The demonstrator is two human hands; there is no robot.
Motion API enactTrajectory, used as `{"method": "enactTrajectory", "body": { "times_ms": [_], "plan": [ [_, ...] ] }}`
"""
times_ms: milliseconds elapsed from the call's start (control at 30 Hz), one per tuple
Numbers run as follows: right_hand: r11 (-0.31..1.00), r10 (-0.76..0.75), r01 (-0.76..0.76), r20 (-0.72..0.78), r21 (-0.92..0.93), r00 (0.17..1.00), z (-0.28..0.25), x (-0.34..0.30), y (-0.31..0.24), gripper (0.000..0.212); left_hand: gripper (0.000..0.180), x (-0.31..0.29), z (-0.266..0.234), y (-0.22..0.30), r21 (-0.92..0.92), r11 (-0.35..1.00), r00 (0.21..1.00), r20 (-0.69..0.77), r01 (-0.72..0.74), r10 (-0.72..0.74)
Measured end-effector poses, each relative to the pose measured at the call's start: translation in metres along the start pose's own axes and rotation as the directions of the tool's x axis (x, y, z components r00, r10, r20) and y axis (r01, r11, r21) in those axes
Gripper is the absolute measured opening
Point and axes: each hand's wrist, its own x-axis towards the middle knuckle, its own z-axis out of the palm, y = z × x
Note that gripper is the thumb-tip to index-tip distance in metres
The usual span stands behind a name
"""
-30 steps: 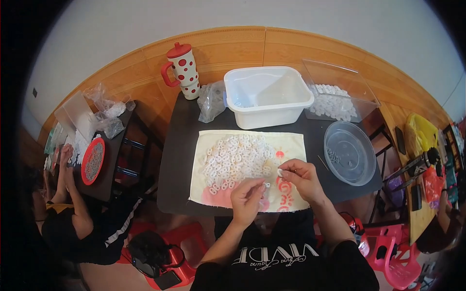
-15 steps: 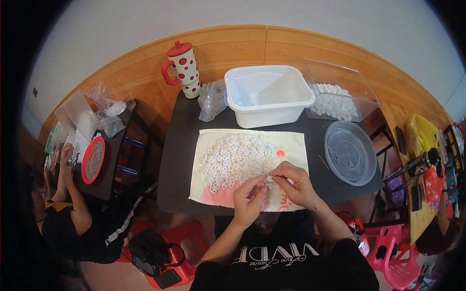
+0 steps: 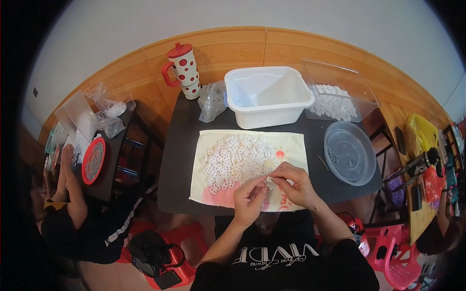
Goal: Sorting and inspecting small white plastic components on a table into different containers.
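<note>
Over the near right part of a cream and pink cloth [image 3: 194,186], my left hand [image 3: 249,198] and my right hand [image 3: 293,183] meet fingertip to fingertip. Both are closed in a pinch. A small white plastic piece [image 3: 270,180] shows at the left fingertips. What the right thumb and finger pinch is too small to make out. Just beyond the hands, many loose white ring-shaped plastic pieces [image 3: 233,157] lie spread over the cloth. A round clear plastic tray [image 3: 357,155] to the right holds small grey metal parts [image 3: 333,155].
Behind the cloth stands a white tub [image 3: 269,116], beside a clear bin of white pieces [image 3: 335,104]. A spotted tumbler [image 3: 188,72] and a plastic bag [image 3: 212,102] stand at the back left. Another person's hands [image 3: 66,155] work near a red tray [image 3: 87,167] on the left table.
My hands stay nearly in place, still pinched together over the cloth. At the left table, the other person's hands and forearms have shifted slightly.
</note>
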Motion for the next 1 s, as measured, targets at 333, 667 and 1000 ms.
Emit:
{"method": "enactTrajectory", "body": {
  "times_ms": [333, 667, 1000],
  "plan": [
    [1.000, 0.011, -0.010, 0.034, -0.024, 0.999, -0.003, -0.001, 0.000, 0.019, 0.030, -0.001, -0.002, -0.004, 0.005, 1.000, 1.000, -0.002, 0.018, -0.018],
    [0.998, 0.059, -0.059, 0.092, 0.000, 0.994, -0.001, -0.006, 0.005, 0.018, 0.028, -0.002, -0.003, -0.004, -0.028, 0.999, 0.999, -0.010, 0.038, -0.038],
    [0.855, 0.312, -0.365, 0.196, 0.369, 0.930, -0.003, -0.015, 0.013, 0.027, 0.031, -0.001, -0.004, -0.002, -0.148, 0.986, 0.997, 0.013, 0.076, -0.075]
  ]
}}
